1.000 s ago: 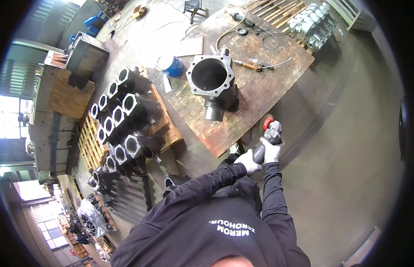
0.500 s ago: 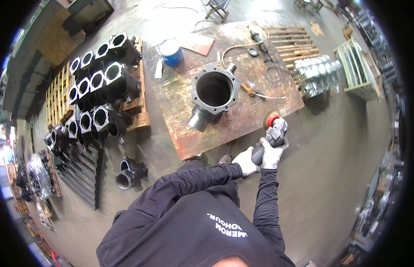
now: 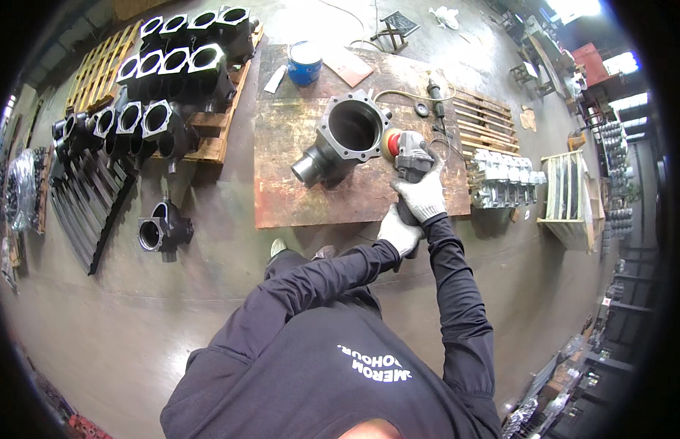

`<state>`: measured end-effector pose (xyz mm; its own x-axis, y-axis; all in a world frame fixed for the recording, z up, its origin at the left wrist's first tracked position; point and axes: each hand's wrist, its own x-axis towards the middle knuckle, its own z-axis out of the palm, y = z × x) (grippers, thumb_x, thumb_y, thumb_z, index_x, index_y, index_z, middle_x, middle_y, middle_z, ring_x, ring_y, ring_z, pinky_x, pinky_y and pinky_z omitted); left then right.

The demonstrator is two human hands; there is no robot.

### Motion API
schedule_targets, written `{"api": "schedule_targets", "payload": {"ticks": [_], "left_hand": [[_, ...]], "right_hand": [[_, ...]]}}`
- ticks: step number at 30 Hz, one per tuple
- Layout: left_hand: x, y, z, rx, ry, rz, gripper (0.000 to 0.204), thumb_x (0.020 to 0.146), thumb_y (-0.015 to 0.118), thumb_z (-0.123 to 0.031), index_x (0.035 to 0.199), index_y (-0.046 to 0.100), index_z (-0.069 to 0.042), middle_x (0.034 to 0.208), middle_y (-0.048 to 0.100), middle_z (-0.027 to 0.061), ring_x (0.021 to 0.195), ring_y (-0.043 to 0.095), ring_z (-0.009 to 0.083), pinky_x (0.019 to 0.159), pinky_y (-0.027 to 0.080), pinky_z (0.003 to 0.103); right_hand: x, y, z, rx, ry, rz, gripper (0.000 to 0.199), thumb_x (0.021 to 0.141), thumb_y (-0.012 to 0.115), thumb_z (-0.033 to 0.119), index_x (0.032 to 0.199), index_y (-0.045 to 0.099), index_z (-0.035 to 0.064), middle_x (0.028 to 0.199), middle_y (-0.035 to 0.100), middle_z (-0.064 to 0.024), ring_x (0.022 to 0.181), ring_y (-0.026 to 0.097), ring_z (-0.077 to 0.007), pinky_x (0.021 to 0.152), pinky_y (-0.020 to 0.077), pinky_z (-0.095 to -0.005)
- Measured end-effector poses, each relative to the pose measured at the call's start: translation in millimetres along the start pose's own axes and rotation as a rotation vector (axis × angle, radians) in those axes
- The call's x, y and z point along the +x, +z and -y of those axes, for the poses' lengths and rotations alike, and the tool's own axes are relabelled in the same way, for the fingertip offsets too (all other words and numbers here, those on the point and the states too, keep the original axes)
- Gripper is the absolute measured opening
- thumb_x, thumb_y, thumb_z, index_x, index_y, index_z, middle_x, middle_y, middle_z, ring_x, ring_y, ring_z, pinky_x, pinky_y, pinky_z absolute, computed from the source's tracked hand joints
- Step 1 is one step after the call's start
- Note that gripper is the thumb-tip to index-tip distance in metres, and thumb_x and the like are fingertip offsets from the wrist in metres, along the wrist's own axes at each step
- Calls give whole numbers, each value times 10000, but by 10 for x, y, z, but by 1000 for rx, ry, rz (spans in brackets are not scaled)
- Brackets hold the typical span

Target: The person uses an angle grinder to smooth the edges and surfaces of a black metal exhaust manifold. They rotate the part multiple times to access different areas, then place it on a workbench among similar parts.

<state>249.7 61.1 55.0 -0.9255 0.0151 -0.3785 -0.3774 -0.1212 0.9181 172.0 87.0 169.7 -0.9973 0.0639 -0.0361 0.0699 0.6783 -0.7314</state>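
Whereas half a second ago the grinder [image 3: 411,157] hung off the desk's near right corner, over the floor, with both hands drawn in toward the body, it is now raised over the desk [image 3: 296,197] and its red disc [image 3: 392,144] sits right against the rim of the casting [image 3: 347,135]; the view has also swung, so the desk lies more squarely ahead and the pallet of black castings [image 3: 171,80] has moved to the upper left. Both arms, in black sleeves, reach forward from the lower edge, the right one nearly straight up the picture, the left one crossing from the lower left with the elbow bent. The right hand [image 3: 422,196], in a white glove, is closed around the grinder's body just behind the head. The left hand [image 3: 398,230], gloved too, is wrapped around the rear of the handle, directly below the right, the two touching or almost so. The grinder points away from the person and slightly left, disc at the right side of the casting's wide round opening. That casting, dark grey, lies tilted on the rust-brown desk, its flange up and its narrow neck toward the lower left. A blue can [image 3: 305,62] stands at the far edge of the desk, and a second tool with a cable [image 3: 436,99] lies at the far right. One black casting [image 3: 160,233] stands alone on the floor to the left, and pale metal parts [image 3: 504,183] sit on a pallet right of the desk.
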Motion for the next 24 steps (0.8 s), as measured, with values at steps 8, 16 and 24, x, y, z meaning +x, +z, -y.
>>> {"api": "schedule_targets", "payload": {"ticks": [8,16,24], "left_hand": [[-77,-401,-143,-151,9,154,653,720,800,-172,1238,470,51,1166,651,191,1099,644,281,963,505,381],[-173,-839,-144,-293,-39,286,654,675,790,-118,1251,528,41,1136,681,149,1041,655,246,956,503,350],[-240,-1070,-136,-381,-110,182,556,689,767,-106,1172,548,62,1074,696,173,1009,676,275,893,534,353]], "right_hand": [[-56,342,157,-2,113,-169,1019,721,894,359,1439,274,-14,1261,562,-230,1054,633,-300,913,520,-385],[-113,702,271,-3,123,-75,863,747,879,258,1356,323,3,1298,539,-218,1167,582,-265,1003,476,-351],[-113,888,449,3,181,-14,902,729,885,315,1356,327,-16,1284,567,-241,1175,597,-274,1008,476,-366]]}}
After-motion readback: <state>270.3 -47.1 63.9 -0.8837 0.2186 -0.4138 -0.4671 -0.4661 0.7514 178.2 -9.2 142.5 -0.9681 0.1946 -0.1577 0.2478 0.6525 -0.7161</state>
